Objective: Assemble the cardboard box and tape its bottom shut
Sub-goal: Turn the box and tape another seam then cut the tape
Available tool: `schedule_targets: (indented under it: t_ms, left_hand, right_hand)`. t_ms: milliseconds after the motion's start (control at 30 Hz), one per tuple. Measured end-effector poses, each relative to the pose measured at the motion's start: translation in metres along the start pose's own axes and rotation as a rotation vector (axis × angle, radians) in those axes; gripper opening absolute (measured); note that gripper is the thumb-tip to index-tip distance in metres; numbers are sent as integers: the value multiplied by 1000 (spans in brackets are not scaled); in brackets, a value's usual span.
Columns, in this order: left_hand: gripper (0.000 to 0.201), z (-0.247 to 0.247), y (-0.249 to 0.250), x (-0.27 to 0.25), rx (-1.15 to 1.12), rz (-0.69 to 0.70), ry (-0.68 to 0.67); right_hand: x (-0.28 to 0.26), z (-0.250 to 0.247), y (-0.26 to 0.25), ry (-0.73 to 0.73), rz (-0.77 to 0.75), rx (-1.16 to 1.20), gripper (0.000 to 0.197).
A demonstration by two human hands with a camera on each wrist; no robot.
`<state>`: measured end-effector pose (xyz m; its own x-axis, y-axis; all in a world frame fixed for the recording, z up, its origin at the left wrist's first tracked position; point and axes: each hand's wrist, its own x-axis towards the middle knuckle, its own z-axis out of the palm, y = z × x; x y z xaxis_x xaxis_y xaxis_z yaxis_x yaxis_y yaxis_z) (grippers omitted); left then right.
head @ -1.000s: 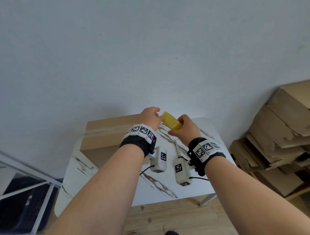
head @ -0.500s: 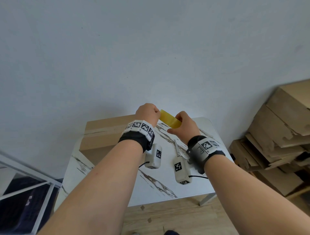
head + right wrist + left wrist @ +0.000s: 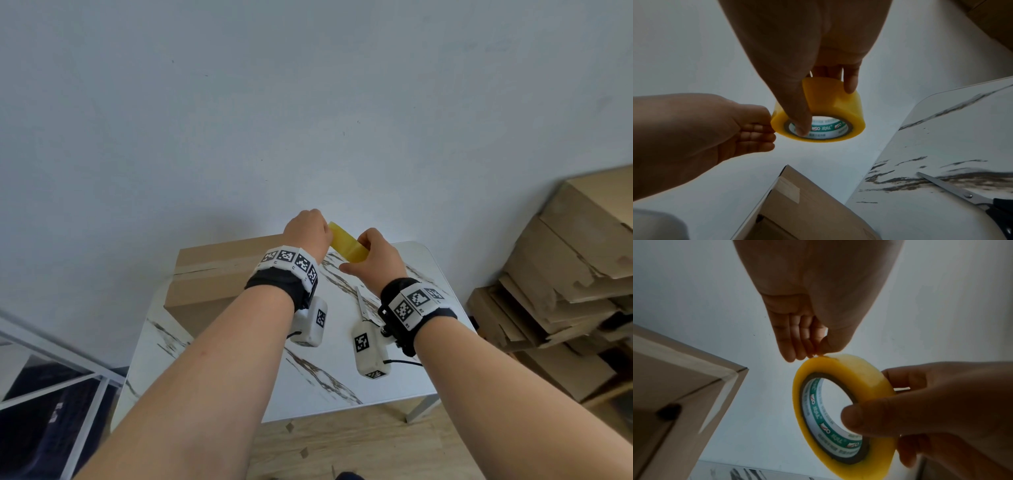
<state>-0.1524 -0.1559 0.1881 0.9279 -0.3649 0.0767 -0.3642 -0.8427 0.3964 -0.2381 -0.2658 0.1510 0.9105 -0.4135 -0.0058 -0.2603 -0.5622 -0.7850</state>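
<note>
the white marble-patterned table [image 3: 394, 370] stands against a pale wall, and the stack of flattened cardboard [image 3: 575, 267] is on the floor to its right. the cardboard box [image 3: 212, 274] sits on the far left part of the table, with a strip of tape along its top seam. above the table, the right hand [image 3: 371, 255] grips the yellow tape roll [image 3: 347, 244] — thumb inside the core, fingers curled on the outer side. the left hand [image 3: 306, 231] pinches at the edge of the roll with curled fingers. the scissors [image 3: 970, 196] lie on the table — near the box, not touching.
</note>
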Motion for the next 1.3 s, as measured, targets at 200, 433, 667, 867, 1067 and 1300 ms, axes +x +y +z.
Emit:
schedule_targets:
  t_ms: [200, 433, 667, 867, 1067, 1300]
  left_hand:
    - [19, 3, 2, -4, -264, -68, 86]
    - [39, 0, 0, -3, -433, -104, -25]
    - [22, -2, -2, -5, -473, -28, 118]
    - [19, -11, 1, -2, -365, -13, 150]
    - [21, -7, 6, -4, -42, 66, 142]
    - [18, -2, 8, -7, 41, 175, 129]
  right_hand:
    - [3, -3, -3, 44, 10, 27, 40]
    - [0, -4, -1, 61, -13, 32, 39]
    - [1, -4, -1, 69, -33, 56, 39]
    - [1, -5, 0, 54, -37, 74, 39]
    - [1, -2, 1, 52, -35, 67, 39]
    - [-1, 0, 4, 37, -16, 131, 41]
